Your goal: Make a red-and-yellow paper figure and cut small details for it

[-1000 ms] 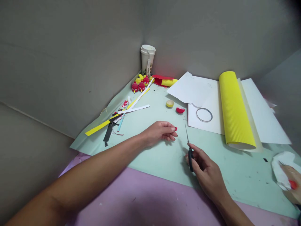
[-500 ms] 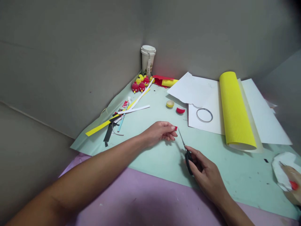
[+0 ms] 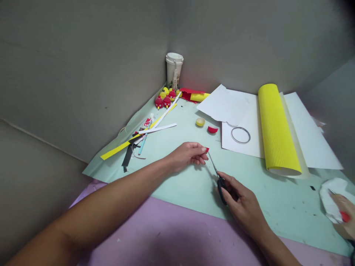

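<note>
Between thumb and fingers, my left hand (image 3: 192,153) pinches a small red piece of paper (image 3: 207,150). My right hand (image 3: 242,201) grips black-handled scissors (image 3: 220,184), fingers through the handles. The blade tips meet the edge of the red piece, and the blades look nearly closed. Just beyond my hands lie a yellow half-round piece (image 3: 200,122) with a pale top and a red half-round piece (image 3: 212,129). Further back sit several small red and yellow round ornaments (image 3: 166,101).
A yellow corrugated paper roll (image 3: 279,133) lies over white sheets (image 3: 244,107), near a tape ring (image 3: 240,135). White and yellow strips (image 3: 115,151), black scraps (image 3: 127,157) and a blue pencil (image 3: 142,144) are left. A cup (image 3: 174,70) stands in the corner. Another person's hand (image 3: 344,210) is at right.
The scissors' blades have closed up and moved slightly left onto the red piece's edge. My left hand keeps its pinch and has barely moved.
</note>
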`<state>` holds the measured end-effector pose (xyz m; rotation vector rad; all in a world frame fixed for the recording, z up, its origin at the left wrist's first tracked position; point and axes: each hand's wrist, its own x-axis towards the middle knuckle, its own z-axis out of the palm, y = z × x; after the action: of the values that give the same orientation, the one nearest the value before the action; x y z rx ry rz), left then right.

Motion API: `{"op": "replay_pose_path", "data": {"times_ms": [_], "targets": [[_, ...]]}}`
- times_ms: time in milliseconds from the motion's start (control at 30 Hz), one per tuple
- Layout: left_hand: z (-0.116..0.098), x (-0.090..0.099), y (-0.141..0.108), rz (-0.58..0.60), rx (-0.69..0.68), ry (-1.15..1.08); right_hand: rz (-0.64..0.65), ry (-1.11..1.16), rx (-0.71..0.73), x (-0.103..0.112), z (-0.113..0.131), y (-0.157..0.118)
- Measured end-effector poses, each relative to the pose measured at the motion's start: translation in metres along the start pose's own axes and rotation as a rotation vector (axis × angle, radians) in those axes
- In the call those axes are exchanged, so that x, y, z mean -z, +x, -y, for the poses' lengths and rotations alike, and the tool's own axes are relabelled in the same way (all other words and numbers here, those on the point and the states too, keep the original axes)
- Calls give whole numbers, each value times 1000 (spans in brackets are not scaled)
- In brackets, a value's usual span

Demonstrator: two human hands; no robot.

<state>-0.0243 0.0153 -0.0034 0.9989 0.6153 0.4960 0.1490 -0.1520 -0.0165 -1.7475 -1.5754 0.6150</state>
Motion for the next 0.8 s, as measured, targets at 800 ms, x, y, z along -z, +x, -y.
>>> {"op": "replay_pose_path", "data": {"times_ms": [800], "targets": [[0,-1,0,-15,-34,57,7,11,0,-1,-1,0]]}}
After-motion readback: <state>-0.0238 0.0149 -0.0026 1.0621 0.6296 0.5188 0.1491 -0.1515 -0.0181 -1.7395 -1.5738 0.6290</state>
